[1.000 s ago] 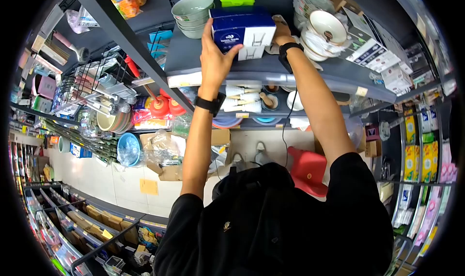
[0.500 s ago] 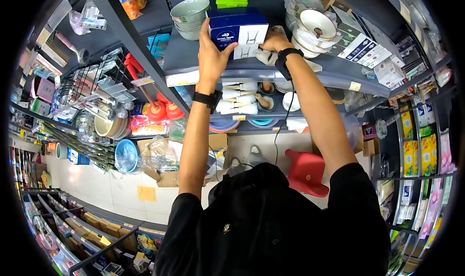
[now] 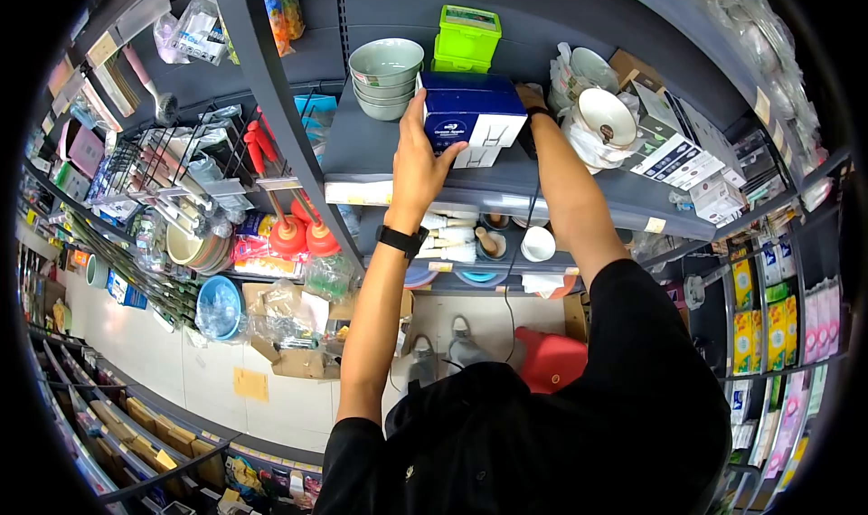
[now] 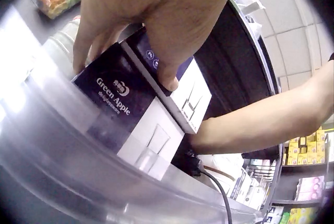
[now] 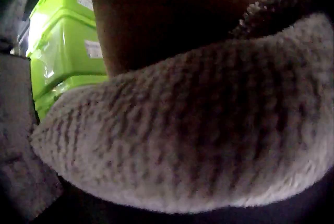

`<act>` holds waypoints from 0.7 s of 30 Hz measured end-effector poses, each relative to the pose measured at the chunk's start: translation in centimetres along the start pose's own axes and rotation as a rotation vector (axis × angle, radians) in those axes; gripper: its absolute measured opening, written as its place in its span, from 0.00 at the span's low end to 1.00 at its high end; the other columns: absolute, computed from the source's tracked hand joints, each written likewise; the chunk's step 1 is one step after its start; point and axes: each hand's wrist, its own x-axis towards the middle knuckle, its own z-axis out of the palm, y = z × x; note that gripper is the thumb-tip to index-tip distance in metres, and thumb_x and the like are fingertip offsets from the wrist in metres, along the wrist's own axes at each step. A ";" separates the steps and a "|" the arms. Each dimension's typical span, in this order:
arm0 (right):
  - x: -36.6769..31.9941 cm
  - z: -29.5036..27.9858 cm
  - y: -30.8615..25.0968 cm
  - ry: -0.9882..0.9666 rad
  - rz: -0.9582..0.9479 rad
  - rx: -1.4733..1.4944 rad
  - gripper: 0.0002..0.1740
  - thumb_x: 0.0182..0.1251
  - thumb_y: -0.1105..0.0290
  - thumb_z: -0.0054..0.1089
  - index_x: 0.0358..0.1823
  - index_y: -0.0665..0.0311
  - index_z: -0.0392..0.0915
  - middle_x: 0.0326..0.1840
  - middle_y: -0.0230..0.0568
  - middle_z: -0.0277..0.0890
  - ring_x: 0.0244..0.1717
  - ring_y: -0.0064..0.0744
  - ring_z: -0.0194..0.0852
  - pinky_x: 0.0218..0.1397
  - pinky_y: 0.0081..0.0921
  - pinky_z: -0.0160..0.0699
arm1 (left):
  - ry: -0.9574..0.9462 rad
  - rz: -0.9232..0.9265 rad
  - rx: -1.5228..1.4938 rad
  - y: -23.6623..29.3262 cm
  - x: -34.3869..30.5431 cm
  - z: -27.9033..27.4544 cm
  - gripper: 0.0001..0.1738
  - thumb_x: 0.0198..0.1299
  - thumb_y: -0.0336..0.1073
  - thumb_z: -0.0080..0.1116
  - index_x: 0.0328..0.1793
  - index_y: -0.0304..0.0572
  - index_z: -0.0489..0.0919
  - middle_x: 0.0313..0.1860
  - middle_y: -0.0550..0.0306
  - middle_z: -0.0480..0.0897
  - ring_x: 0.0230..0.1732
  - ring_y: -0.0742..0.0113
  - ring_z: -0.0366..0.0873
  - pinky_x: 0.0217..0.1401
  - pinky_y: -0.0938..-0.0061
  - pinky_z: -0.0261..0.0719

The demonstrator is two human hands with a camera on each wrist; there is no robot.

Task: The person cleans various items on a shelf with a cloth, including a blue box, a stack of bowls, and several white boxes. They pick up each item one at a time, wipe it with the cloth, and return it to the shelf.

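Note:
Two stacked blue-and-white glassware boxes (image 3: 472, 93) stand on the shelf beside a pile of grey-green bowls (image 3: 386, 63). My left hand (image 3: 419, 167) grips the upper box, fingers along its left side and thumb on its front face. In the left wrist view the lower box (image 4: 117, 94) shows "Green Apple" lettering. At the right side of the boxes, my right hand (image 3: 532, 99) is partly hidden behind them. A grey-beige ribbed cloth (image 5: 182, 140) fills the right wrist view, held in the right hand, whose fingers are hidden.
Lime-green containers (image 3: 467, 36) stand behind the boxes. To the right are cream bowls in plastic (image 3: 606, 122) and white cartons (image 3: 674, 153). A black cable (image 3: 512, 280) hangs in front of the shelf. Below are brushes, a mortar (image 3: 491, 244) and a red stool (image 3: 547, 361).
My right hand has moved from the front right of the boxes farther back along their right side, taking the cloth out of the head view. The left hand stays on the box; the head view has shifted.

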 end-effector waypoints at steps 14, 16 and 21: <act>-21.4 -3.1 -1.8 0.131 -0.139 0.231 0.45 0.45 0.45 0.68 0.58 0.75 0.77 0.59 0.64 0.78 0.60 0.56 0.78 0.62 0.37 0.76 | -0.017 0.027 0.060 0.0 0.1 0.3 0.55 0.50 0.32 0.76 0.79 0.39 0.51 0.66 0.26 0.70 0.61 0.32 0.76 0.60 0.55 0.80; -23.7 -3.6 -1.1 0.285 -0.182 0.277 0.40 0.45 0.49 0.68 0.57 0.71 0.78 0.53 0.62 0.80 0.56 0.58 0.79 0.59 0.38 0.77 | -0.022 0.009 0.051 0.0 0.2 0.4 0.55 0.50 0.32 0.76 0.79 0.39 0.50 0.66 0.26 0.70 0.61 0.33 0.76 0.59 0.55 0.81; -30.8 -6.0 0.2 0.263 -0.224 0.519 0.34 0.49 0.55 0.66 0.58 0.67 0.78 0.51 0.56 0.82 0.53 0.50 0.81 0.58 0.35 0.76 | -0.023 0.008 0.057 0.0 0.4 0.2 0.55 0.50 0.32 0.76 0.79 0.38 0.50 0.65 0.26 0.70 0.61 0.33 0.77 0.59 0.55 0.81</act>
